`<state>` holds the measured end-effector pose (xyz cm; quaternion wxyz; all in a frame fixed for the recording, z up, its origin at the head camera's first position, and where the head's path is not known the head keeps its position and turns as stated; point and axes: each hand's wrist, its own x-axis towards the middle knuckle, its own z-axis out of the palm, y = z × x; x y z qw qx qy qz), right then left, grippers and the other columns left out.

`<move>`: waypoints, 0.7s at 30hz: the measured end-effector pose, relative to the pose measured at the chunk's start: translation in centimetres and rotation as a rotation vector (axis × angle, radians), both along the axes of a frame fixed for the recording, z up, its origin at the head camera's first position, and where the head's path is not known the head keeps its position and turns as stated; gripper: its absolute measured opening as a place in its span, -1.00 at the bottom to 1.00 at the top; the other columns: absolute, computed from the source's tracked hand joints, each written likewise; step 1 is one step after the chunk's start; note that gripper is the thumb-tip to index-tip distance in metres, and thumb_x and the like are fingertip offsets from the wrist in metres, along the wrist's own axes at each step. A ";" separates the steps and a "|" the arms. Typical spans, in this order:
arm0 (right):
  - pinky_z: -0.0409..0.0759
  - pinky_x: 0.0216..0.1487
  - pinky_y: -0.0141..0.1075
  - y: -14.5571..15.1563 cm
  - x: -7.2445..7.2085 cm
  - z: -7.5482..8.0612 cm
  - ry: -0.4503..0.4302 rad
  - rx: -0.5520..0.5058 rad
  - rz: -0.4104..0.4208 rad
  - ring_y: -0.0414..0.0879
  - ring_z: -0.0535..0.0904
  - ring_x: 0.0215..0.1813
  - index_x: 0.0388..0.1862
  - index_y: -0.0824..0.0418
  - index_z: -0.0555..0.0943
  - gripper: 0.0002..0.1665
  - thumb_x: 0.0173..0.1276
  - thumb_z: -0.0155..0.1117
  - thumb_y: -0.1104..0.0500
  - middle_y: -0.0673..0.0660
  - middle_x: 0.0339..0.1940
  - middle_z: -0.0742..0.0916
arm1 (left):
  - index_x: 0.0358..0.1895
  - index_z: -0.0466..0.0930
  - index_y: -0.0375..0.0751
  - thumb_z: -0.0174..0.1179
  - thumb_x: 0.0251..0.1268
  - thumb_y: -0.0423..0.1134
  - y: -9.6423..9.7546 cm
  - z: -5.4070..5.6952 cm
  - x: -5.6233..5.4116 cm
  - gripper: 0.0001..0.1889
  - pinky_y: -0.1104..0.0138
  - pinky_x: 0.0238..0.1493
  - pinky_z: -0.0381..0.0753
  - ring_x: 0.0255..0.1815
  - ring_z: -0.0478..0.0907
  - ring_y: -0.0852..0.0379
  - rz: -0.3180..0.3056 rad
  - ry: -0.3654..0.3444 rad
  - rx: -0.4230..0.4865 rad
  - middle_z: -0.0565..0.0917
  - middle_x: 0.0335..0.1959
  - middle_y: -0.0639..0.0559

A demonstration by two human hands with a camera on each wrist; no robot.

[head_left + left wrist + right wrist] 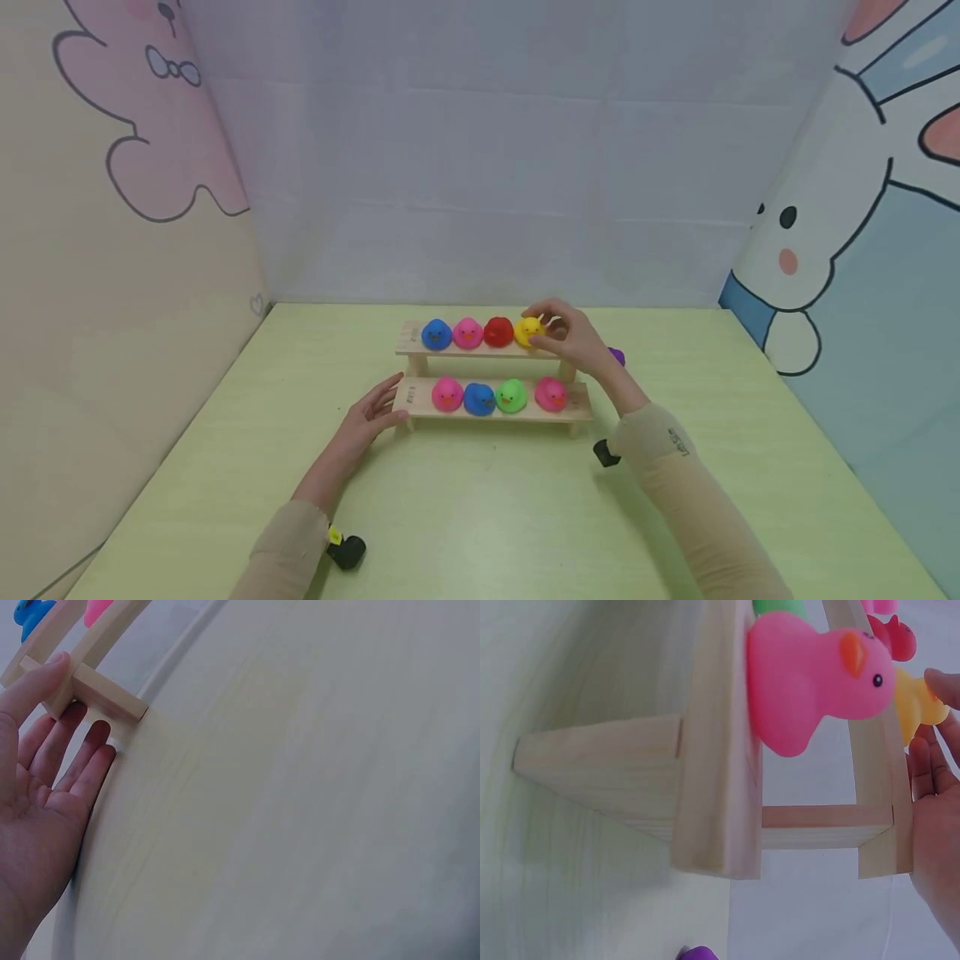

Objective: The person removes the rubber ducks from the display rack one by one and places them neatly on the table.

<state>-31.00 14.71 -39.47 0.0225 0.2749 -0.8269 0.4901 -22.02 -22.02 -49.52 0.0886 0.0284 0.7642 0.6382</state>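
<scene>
Though partly hidden, a bright yellow duck (pixel 528 330).

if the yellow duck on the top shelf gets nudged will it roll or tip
The yellow toy duck would probably slide rather than roll, given its squat, uneven shape. Pushed left, it would likely bump the red toy duck close beside it. Pushed forward, it might fall, as the upper shelf shows no raised lip.

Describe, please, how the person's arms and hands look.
The left sleeve and right sleeve are beige, the right bearing dark lettering. A black device sits by each cuff, the left with a yellow patch. The left hand and right hand are bare.
</scene>
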 end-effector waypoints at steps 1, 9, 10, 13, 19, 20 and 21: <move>0.52 0.02 -0.37 0.0 0.1 0.1 0.005 0.005 0.005 0.06 0.44 0.05 0.18 0.30 0.54 -0.57 0.34 0.32 0.30 0.27 0.12 0.61 | 0.55 0.14 0.13 0.25 0.37 -0.15 0.0 0.0 0.0 -0.27 -0.07 0.52 0.23 0.50 0.29 -0.22 -0.002 0.001 -0.003 0.28 0.53 -0.16; 0.48 0.05 -0.14 0.5 0.7 0.9 0.046 0.068 -0.014 0.11 0.41 0.04 0.15 0.28 0.59 -0.58 0.30 0.36 0.32 0.24 0.07 0.63 | 0.54 0.15 0.15 0.26 0.36 -0.14 0.1 -0.1 -0.1 -0.27 -0.05 0.52 0.24 0.50 0.29 -0.18 0.002 -0.005 0.001 0.29 0.53 -0.14; 0.48 0.06 -0.11 0.7 0.8 1.1 0.045 0.071 -0.014 0.11 0.41 0.05 0.14 0.26 0.59 -0.58 0.30 0.36 0.32 0.24 0.08 0.63 | 0.54 0.15 0.14 0.26 0.35 -0.14 0.0 -0.1 -0.1 -0.27 -0.04 0.52 0.25 0.50 0.30 -0.18 0.004 -0.004 0.001 0.29 0.53 -0.14; 0.50 0.10 -0.01 1.2 1.1 1.7 0.041 0.067 -0.002 0.11 0.43 0.05 0.14 0.27 0.60 -0.58 0.30 0.36 0.32 0.25 0.10 0.64 | 0.54 0.15 0.13 0.27 0.35 -0.14 0.0 -0.1 -0.2 -0.26 -0.03 0.51 0.27 0.49 0.31 -0.16 0.008 -0.004 0.003 0.30 0.52 -0.13; 0.55 0.08 0.02 2.3 2.5 3.6 0.083 0.065 -0.003 0.11 0.51 0.02 0.12 0.33 0.61 -0.60 0.30 0.35 0.33 0.28 0.10 0.67 | 0.54 0.16 0.15 0.28 0.34 -0.12 0.0 -0.2 -0.3 -0.26 -0.02 0.51 0.28 0.49 0.31 -0.15 0.014 -0.011 0.000 0.31 0.52 -0.12; 0.56 0.07 -0.01 2.5 2.6 3.7 0.094 0.068 -0.009 0.11 0.52 0.02 0.11 0.34 0.61 -0.61 0.29 0.35 0.34 0.28 0.10 0.68 | 0.54 0.15 0.15 0.27 0.34 -0.12 0.0 -0.2 -0.3 -0.26 -0.03 0.51 0.29 0.49 0.32 -0.16 0.013 -0.011 -0.003 0.31 0.52 -0.13; 0.58 0.06 -0.04 2.7 2.7 3.9 0.110 0.076 -0.015 0.12 0.53 0.02 0.11 0.35 0.61 -0.61 0.29 0.34 0.34 0.29 0.10 0.68 | 0.54 0.16 0.16 0.28 0.34 -0.11 0.0 -0.1 -0.3 -0.26 -0.02 0.50 0.29 0.48 0.33 -0.15 0.019 -0.016 -0.001 0.32 0.52 -0.12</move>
